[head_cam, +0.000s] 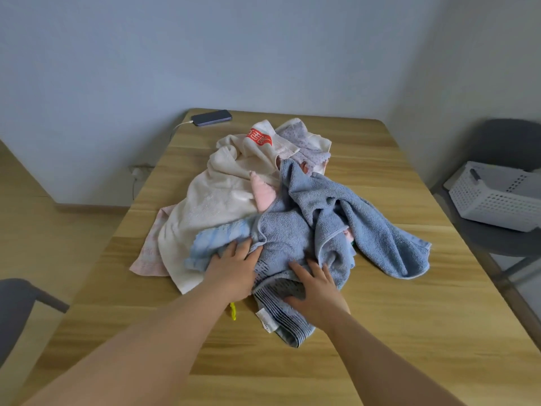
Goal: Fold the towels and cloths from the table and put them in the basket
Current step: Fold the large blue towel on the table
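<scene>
Left hand [234, 271] and right hand [317, 288] lie flat on the heaped towels [292, 230], gripping nothing. A yellow scrap [233, 312] beneath is mostly hidden. The basket [497, 203], cut off, sits past the bench's [380, 317] right edge.

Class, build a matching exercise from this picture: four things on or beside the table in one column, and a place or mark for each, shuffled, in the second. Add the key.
Column one:
1. phone
2. basket
3. blue towel
4. cream towel

Column two:
a. on the chair
b. touched by left hand and right hand
c. far left corner of the table
d. bears a red print

Pairs: 1-c; 2-a; 3-b; 4-d
</scene>
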